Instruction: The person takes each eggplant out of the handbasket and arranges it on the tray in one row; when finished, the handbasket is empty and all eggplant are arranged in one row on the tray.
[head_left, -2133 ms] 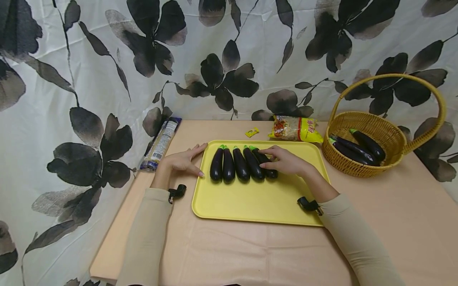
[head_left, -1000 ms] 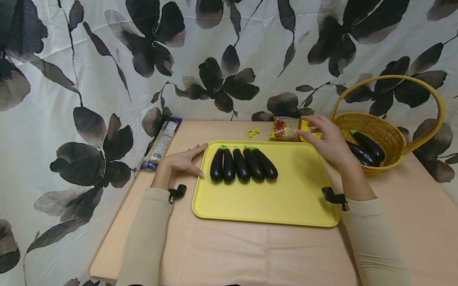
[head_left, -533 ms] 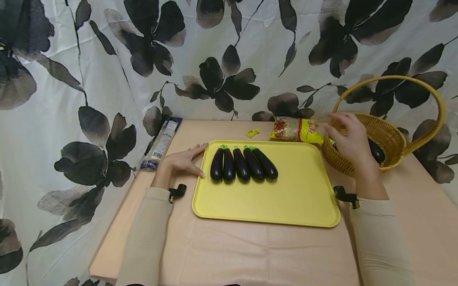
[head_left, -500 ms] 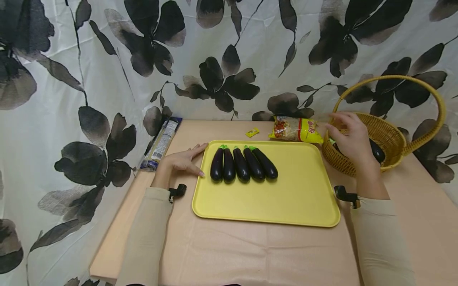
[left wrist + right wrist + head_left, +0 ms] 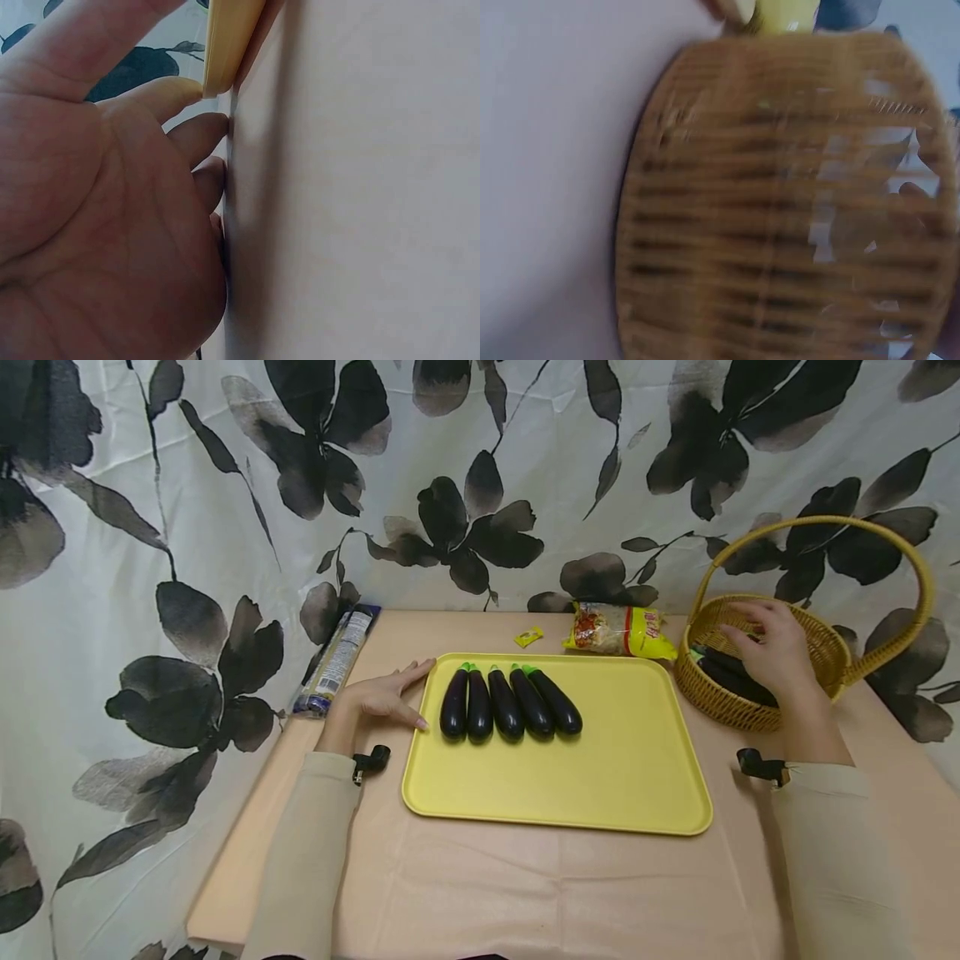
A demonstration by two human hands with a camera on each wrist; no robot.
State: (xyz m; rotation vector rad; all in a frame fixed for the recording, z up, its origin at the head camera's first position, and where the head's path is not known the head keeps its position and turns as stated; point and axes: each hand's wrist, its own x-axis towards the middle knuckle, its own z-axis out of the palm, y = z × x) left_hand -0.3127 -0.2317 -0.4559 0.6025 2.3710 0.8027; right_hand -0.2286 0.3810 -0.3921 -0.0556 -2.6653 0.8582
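Observation:
Several glossy dark eggplants [image 5: 507,706] with green tips lie side by side on the yellow tray [image 5: 600,777]. My left hand [image 5: 382,697] is at the tray's left edge, thumb on the rim and fingers extended; in the left wrist view its palm [image 5: 112,217] shows beside the tray's corner. Over the wicker basket [image 5: 720,706] on the right is my right hand [image 5: 780,647], fingers loosely bent, with a gap between thumb and index finger. Dark eggplants [image 5: 731,677] lie in the basket beneath it, partly hidden by the hand. Its wicker wall [image 5: 765,210] fills the blurred right wrist view.
A yellow and clear food packet [image 5: 622,629] and a small yellow sachet [image 5: 528,637] lie behind the tray. A long blue packet [image 5: 337,660] sits at the table's left edge. The basket's tall handle [image 5: 825,518] arches above it. A floral curtain [image 5: 480,485] hangs behind.
My right hand has left the rightmost eggplant on the tray and moved right, past the food packet, to over the basket. The left hand stays at the tray's edge.

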